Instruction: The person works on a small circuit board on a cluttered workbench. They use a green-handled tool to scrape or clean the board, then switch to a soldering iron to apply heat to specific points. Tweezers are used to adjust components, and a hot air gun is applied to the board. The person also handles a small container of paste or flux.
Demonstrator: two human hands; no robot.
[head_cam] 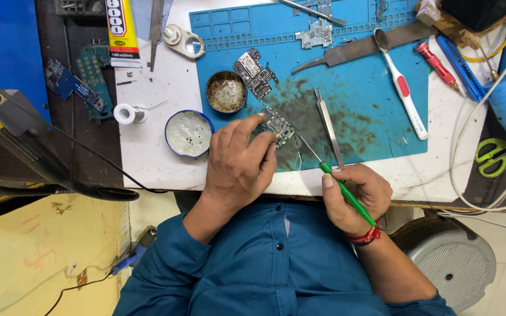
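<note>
**Fine tool tip on a small board at the mat's front edge**

Toward the desk's left side, beside the mat, sit a solder spool (125,113) and a round blue-rimmed tin of pale paste (188,133). Next comes the left hand (238,161), fingers curled down and pinning a small circuit board (278,125) on the stained blue mat (376,111), near its front edge. Right of it, tweezers (328,126) lie loose on the mat. At the desk's front edge the right hand (355,196) is closed pen-style round a green-handled tool (346,193), its thin tip reaching the board. A slip of that tip could scratch the board; light finger pressure might let the board skid.
</note>
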